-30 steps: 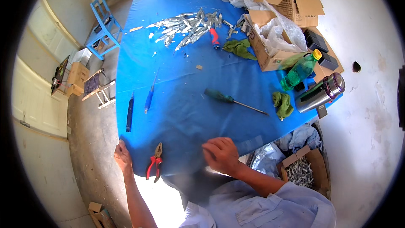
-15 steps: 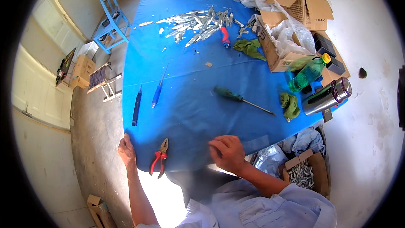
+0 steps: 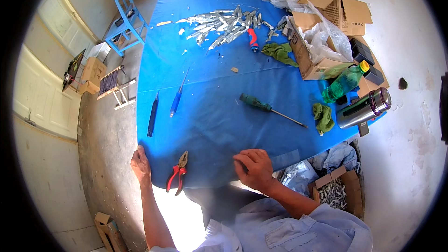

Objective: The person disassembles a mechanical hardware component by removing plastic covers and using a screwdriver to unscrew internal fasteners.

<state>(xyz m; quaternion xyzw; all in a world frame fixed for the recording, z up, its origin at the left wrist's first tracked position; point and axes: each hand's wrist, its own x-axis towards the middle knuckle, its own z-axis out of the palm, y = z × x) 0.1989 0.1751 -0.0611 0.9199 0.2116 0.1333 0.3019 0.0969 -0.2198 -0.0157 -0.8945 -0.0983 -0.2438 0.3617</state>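
My left hand (image 3: 140,164) is at the left front corner of the blue-covered table (image 3: 205,135), its fingers bent around the edge and partly hidden. Just right of it lie red-handled pliers (image 3: 178,172), jaws pointing away from me. At the front edge my right hand (image 3: 255,168) rests loosely curled, with nothing visible in it. Beyond that hand a green-handled screwdriver (image 3: 273,110) lies slantwise. Farther left lie a thin blue-handled screwdriver (image 3: 176,102) and a dark slim-handled tool (image 3: 152,115), both apart from my hands.
Grey metal pieces (image 3: 224,27) are heaped at the far side, beside a red-and-blue handle (image 3: 253,40). Along the right stand an open carton (image 3: 313,67), a green bottle (image 3: 344,84) and a steel flask (image 3: 363,109). A box of metal scraps (image 3: 352,191) sits below the table.
The view has shifted slightly, so the table things appear a little farther right. Both hands stay in nearly the same places, and the tools lie as before.
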